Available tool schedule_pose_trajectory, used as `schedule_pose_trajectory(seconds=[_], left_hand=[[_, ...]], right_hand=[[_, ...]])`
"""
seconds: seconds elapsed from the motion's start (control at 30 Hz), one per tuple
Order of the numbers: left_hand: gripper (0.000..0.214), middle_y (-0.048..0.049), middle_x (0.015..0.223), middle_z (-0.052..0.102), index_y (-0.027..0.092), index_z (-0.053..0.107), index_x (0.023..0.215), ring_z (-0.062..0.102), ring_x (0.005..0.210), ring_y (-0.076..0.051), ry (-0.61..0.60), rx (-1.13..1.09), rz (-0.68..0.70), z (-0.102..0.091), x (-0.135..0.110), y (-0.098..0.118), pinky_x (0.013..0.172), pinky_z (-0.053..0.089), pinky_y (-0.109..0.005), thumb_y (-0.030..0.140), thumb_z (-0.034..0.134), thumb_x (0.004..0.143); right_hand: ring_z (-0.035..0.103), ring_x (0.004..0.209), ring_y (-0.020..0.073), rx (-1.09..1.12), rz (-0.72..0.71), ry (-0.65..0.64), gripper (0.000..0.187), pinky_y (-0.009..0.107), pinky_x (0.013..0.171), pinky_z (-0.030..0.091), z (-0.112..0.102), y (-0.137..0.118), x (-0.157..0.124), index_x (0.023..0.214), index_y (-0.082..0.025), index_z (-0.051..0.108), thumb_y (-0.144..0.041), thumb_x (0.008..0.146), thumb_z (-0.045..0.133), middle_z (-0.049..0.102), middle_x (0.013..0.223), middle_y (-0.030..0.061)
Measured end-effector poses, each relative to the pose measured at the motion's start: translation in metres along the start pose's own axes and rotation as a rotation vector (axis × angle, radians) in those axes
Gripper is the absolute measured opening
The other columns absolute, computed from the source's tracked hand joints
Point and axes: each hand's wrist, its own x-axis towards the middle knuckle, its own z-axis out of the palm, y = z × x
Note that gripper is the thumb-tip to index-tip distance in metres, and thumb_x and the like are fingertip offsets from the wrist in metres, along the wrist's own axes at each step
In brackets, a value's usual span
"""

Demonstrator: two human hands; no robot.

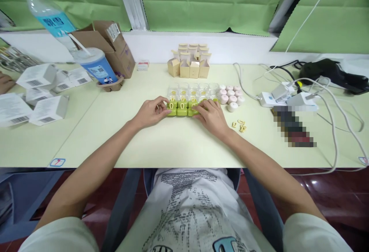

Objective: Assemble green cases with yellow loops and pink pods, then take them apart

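Observation:
A row of small green cases [182, 108] with yellow loops on top lies mid-table. My left hand [150, 111] is curled at the row's left end, fingertips pinching the leftmost case. My right hand [211, 116] rests on the right end, fingers bent over the cases there. Behind the row stand several clear plastic lids [193, 89] with yellow parts inside. To their right lie several pink round caps [230, 95]. A few loose yellow clips [240, 125] sit near my right wrist.
Small tan cartons [189, 64] are stacked at the back. A brown cardboard box [115, 48], a blue cup [96, 67] and a water bottle [47, 12] stand at left, with white labelled boxes [43, 94]. Power strip and cables [288, 97] are at right. Another person's hand [5, 83] shows at far left.

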Motion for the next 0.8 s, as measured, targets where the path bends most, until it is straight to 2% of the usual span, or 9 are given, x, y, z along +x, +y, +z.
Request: schedule_pose_trajectory(seconds=[0.17, 0.27, 0.37, 0.43, 0.5, 0.6, 0.7, 0.8], left_hand=[[0.063, -0.0014, 0.083, 0.079, 0.021, 0.072, 0.122, 0.063, 0.064, -0.014, -0.005, 0.008, 0.016, 0.0, 0.0, -0.001, 0.069, 0.054, -0.026, 0.079, 0.071, 0.098], [0.059, -0.0008, 0.085, 0.08, 0.022, 0.071, 0.124, 0.063, 0.064, -0.014, -0.006, 0.018, 0.022, 0.002, 0.0, -0.005, 0.07, 0.054, -0.027, 0.075, 0.071, 0.099], [0.052, 0.0005, 0.084, 0.079, 0.022, 0.069, 0.126, 0.063, 0.065, -0.015, 0.034, 0.043, 0.023, 0.003, 0.0, -0.009, 0.073, 0.052, -0.027, 0.069, 0.067, 0.102], [0.047, 0.0018, 0.08, 0.077, 0.022, 0.068, 0.127, 0.06, 0.065, -0.014, 0.075, 0.067, 0.025, 0.002, 0.0, -0.011, 0.073, 0.05, -0.027, 0.062, 0.063, 0.105], [0.043, 0.0029, 0.077, 0.074, 0.022, 0.067, 0.128, 0.058, 0.064, -0.014, 0.106, 0.085, 0.023, 0.002, 0.0, -0.011, 0.073, 0.048, -0.027, 0.058, 0.06, 0.107], [0.04, 0.0039, 0.075, 0.071, 0.021, 0.068, 0.128, 0.056, 0.064, -0.014, 0.125, 0.109, 0.02, 0.001, 0.0, -0.012, 0.074, 0.047, -0.027, 0.054, 0.058, 0.107], [0.038, 0.0045, 0.073, 0.071, 0.022, 0.067, 0.128, 0.057, 0.063, -0.014, 0.113, 0.115, 0.027, 0.002, 0.001, -0.013, 0.075, 0.047, -0.027, 0.052, 0.057, 0.108], [0.037, 0.0046, 0.073, 0.071, 0.021, 0.068, 0.128, 0.058, 0.063, -0.014, 0.109, 0.103, 0.049, 0.003, 0.001, -0.013, 0.074, 0.047, -0.027, 0.051, 0.055, 0.11]], right_hand=[[0.066, 0.117, 0.0334, -0.003, 0.031, -0.022, 0.032, 0.045, 0.095, 0.042, 0.0, -0.005, 0.003, 0.142, -0.018, 0.079, -0.029, 0.116, 0.064, 0.08, 0.126, 0.0169], [0.066, 0.116, 0.0339, 0.021, 0.04, 0.024, 0.034, 0.045, 0.094, 0.042, -0.004, -0.005, 0.005, 0.143, -0.017, 0.078, -0.032, 0.118, 0.06, 0.081, 0.126, 0.0167], [0.065, 0.113, 0.0349, 0.054, 0.098, 0.121, 0.034, 0.047, 0.092, 0.043, -0.013, 0.007, 0.006, 0.133, -0.018, 0.081, -0.031, 0.118, 0.054, 0.083, 0.121, 0.0158], [0.063, 0.114, 0.0367, 0.081, 0.137, 0.149, 0.031, 0.049, 0.095, 0.045, -0.018, 0.018, 0.007, 0.124, -0.018, 0.083, -0.025, 0.113, 0.055, 0.084, 0.114, 0.0145], [0.061, 0.118, 0.0394, 0.119, 0.146, 0.12, 0.03, 0.052, 0.1, 0.047, -0.02, 0.029, 0.006, 0.125, -0.019, 0.083, -0.019, 0.105, 0.061, 0.086, 0.108, 0.0133], [0.06, 0.124, 0.0417, 0.159, 0.157, 0.038, 0.042, 0.056, 0.106, 0.048, -0.014, 0.037, 0.007, 0.134, -0.017, 0.082, -0.012, 0.096, 0.064, 0.087, 0.103, 0.0123], [0.061, 0.122, 0.0412, 0.167, 0.182, -0.011, 0.045, 0.055, 0.103, 0.05, -0.01, 0.039, 0.008, 0.134, -0.016, 0.083, -0.006, 0.095, 0.063, 0.086, 0.099, 0.0133], [0.064, 0.117, 0.0403, 0.216, 0.164, 0.025, 0.037, 0.054, 0.098, 0.053, -0.021, 0.039, 0.008, 0.128, -0.016, 0.085, -0.009, 0.097, 0.066, 0.085, 0.095, 0.014]])
